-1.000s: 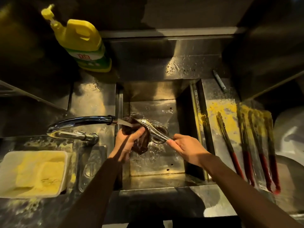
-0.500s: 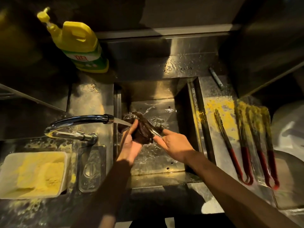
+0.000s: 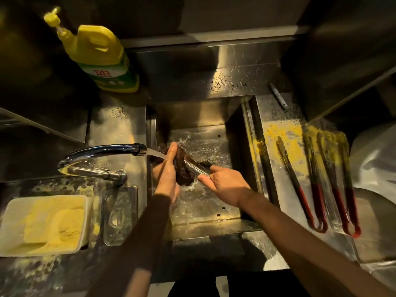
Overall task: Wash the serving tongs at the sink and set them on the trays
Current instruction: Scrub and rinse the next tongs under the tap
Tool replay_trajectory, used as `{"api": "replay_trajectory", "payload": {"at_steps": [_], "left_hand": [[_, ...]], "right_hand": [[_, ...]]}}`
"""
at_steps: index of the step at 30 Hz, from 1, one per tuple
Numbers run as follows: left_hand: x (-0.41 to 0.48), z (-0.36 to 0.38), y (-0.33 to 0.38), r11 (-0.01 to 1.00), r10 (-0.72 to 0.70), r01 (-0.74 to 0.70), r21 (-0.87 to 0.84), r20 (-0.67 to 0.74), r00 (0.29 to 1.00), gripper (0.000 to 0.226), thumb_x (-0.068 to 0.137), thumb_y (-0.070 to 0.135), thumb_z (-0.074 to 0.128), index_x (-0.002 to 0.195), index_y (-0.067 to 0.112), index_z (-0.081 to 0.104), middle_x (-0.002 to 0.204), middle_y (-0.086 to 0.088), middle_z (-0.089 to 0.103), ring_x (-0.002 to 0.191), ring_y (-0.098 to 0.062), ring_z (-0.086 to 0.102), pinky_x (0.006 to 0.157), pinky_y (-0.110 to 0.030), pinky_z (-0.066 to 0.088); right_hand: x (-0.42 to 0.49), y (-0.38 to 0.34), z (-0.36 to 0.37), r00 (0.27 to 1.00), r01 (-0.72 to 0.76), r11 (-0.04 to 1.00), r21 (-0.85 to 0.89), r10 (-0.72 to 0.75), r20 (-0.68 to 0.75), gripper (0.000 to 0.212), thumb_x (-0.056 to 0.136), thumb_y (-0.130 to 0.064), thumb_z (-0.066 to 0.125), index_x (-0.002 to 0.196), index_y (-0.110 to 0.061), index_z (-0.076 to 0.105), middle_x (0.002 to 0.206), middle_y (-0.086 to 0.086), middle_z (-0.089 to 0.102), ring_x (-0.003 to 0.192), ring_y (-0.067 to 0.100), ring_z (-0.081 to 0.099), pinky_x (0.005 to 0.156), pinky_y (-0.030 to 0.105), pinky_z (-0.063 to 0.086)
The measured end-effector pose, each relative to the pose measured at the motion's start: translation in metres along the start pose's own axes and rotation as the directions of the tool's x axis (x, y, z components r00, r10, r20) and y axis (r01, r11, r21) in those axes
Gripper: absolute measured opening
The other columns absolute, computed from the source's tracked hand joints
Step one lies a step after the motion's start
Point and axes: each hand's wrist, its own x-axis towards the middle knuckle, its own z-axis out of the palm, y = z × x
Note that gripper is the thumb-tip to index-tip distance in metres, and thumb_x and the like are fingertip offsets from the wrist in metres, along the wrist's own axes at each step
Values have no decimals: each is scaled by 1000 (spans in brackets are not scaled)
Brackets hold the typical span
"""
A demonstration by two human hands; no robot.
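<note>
Midway through washing. Shiny steel serving tongs (image 3: 197, 167) at frame centre over the steel sink (image 3: 214, 116); right hand (image 3: 227, 185) clamped on their handle, left hand (image 3: 167, 179) gripping a dark scrubbing pad (image 3: 182, 172) against them. Rinsing, traying left; yellow-dusted red-handled tongs (image 3: 300, 185) at right apparently waiting.

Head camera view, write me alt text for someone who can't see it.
Over a steel sink, a person's right hand grips metal tongs while the left hand holds a dark scrubbing pad on them under the running faucet. Two pairs of red-handled tongs lie on the powder-dusted counter to the right; a yellow dish soap bottle stands back left.
</note>
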Motion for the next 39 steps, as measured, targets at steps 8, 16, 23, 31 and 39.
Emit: {"api": "replay_trajectory", "payload": {"at_steps": [8,16,23,31,39], "left_hand": [[2,-8,-3,978,-202,210,8,309,929,20,77,27,74,86,9,74,87,-7,75,80,-20,73,82,-39,55],[14,-38,11,962,-123,46,268,281,952,46,71,26,82,108,2,70,102,-14,75,94,-31,72,81,-40,58],[21,-43,24,890,135,-187,416,151,979,20,83,37,71,90,18,70,85,5,74,92,-21,67,90,-36,51],[2,-29,9,935,-133,226,-274,320,938,25,94,20,41,103,6,59,105,-15,63,100,-27,58,103,-41,38],[12,-37,2,986,-125,156,-61,350,928,25,95,17,52,110,4,68,119,-21,67,80,-23,72,72,-34,60]], "right_hand": [[-3,2,3,1000,5,999,51,-5,-6,61,105,-54,29,93,-17,76,103,0,57,94,21,62,79,35,45],[-12,29,-13,989,30,999,-30,-25,147,57,101,-59,28,77,-21,62,95,-8,51,86,9,54,75,33,45],[-24,57,-22,991,-4,996,91,-8,136,65,87,-74,20,57,-25,50,88,3,59,80,17,59,75,39,48],[-21,25,-8,999,-37,999,37,35,41,82,85,-74,2,75,-28,69,125,1,57,106,16,60,92,29,42],[-30,17,-9,999,4,997,83,-8,44,55,103,-55,30,68,-24,60,96,-10,47,74,11,54,82,34,48]]}}
